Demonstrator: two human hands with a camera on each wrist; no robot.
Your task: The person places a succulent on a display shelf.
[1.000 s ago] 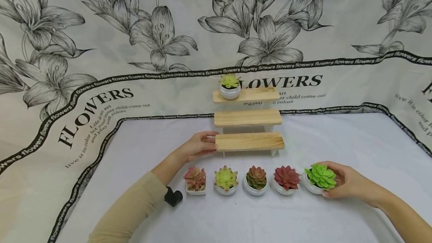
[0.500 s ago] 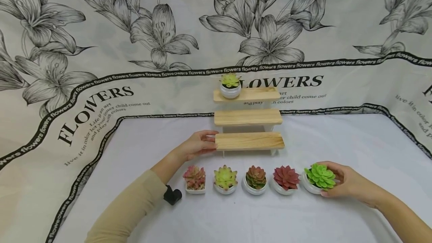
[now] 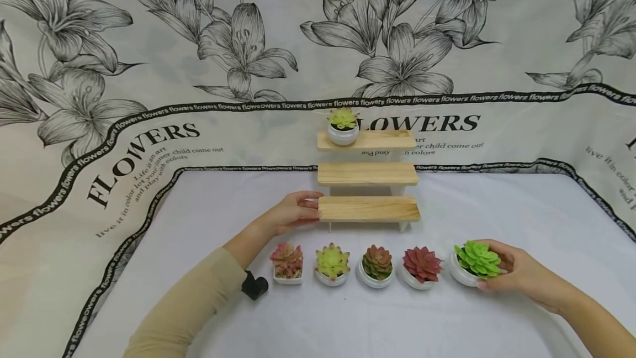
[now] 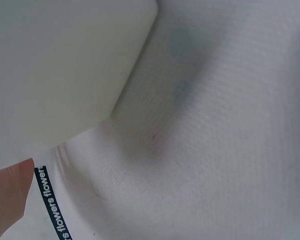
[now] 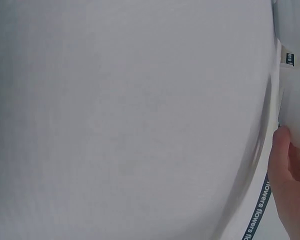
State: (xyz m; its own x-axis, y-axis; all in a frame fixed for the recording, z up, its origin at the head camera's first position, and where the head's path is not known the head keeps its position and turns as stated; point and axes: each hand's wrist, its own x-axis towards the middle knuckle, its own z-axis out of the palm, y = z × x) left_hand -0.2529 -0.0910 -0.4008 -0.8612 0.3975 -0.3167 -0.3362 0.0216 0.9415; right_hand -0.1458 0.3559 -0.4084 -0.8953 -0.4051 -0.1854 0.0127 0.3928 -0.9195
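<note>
In the head view, my right hand (image 3: 521,275) pinches a white round pot with a bright green succulent (image 3: 478,259), at the right end of a row. The right wrist view shows the fingers (image 5: 281,150) against the white pot (image 5: 296,102). My left hand (image 3: 293,213) touches the left end of the lowest shelf of a wooden three-tier stand (image 3: 369,209), its fingers fairly straight. A potted yellow-green succulent (image 3: 343,126) sits on the top tier's left end. Only one finger (image 4: 10,195) shows in the left wrist view.
Left of the held pot stand a dark red succulent (image 3: 422,267), a brown-green one (image 3: 377,267), a yellow-green one (image 3: 332,264) and a pink one (image 3: 287,263) in a square pot. A black object (image 3: 255,285) lies by the left sleeve. A flower-printed cloth (image 3: 248,59) hangs behind.
My right hand and the bright green succulent have shifted slightly right, widening the gap to the dark red one. My left hand stays at the shelf end. The head view has shifted a little.
</note>
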